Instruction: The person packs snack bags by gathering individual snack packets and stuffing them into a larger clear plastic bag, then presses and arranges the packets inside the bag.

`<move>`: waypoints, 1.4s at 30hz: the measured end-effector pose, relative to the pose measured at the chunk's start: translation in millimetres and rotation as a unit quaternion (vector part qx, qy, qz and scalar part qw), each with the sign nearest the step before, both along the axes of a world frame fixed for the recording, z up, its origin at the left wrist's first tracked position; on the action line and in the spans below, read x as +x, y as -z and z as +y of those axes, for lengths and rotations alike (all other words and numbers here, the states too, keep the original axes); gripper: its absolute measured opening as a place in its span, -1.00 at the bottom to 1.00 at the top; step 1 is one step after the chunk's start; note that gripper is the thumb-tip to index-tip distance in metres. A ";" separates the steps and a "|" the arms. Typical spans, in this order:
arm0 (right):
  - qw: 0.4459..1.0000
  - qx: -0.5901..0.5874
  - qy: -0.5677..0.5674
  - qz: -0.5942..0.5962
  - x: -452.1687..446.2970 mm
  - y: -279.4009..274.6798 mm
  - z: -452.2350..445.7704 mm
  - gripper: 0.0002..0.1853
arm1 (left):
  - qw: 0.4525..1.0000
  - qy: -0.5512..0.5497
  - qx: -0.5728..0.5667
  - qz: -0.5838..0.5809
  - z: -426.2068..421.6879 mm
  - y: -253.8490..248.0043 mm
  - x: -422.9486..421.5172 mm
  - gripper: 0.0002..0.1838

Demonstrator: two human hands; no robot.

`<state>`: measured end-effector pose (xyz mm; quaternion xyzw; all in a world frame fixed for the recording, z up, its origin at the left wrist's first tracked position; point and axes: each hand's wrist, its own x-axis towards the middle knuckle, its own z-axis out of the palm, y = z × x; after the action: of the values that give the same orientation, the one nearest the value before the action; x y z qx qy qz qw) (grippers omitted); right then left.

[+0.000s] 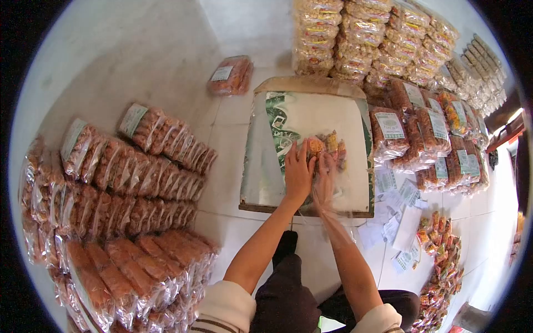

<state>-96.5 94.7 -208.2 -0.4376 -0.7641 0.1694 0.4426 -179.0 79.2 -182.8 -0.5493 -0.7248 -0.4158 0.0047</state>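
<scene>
Atop the low table, you're resting your left hand, fingers spread, against the small snack packets; your right hand is showing through clear plastic, its grip impossible to tell. Bunching them snugly is probably helping.

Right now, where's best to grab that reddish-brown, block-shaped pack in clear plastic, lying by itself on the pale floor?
Probably around the middle of the pack, gripping its left and right sides, coming from above with the left hand, which is the nearer one. It lies flat, white label up, and nothing crowds its left side, so there should be finger room.
</scene>
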 end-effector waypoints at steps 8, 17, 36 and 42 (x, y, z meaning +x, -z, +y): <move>0.994 -0.037 -0.033 0.092 -8.0 -7.4 11.6 -0.51 | 0.990 0.093 0.026 -0.103 -1.8 -2.8 -18.3 -0.60; 0.990 -0.128 0.052 0.036 -24.7 -12.2 18.6 -0.54 | 0.966 0.095 0.042 -0.236 -0.7 -0.9 -21.7 -0.70; 0.997 0.067 0.015 0.021 -10.0 -19.7 13.1 -0.58 | 0.979 0.110 0.081 -0.152 0.6 0.2 -17.8 -0.65; 0.935 -0.235 0.123 0.235 26.9 10.0 -23.1 -0.50 | 0.993 -0.060 -0.059 -0.087 1.3 -22.3 -0.2 -0.64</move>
<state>-69.6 71.6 -218.2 -0.5673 -0.5169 0.3861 0.5118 -179.3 80.5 -160.5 -0.4658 -0.7775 -0.4173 -0.0659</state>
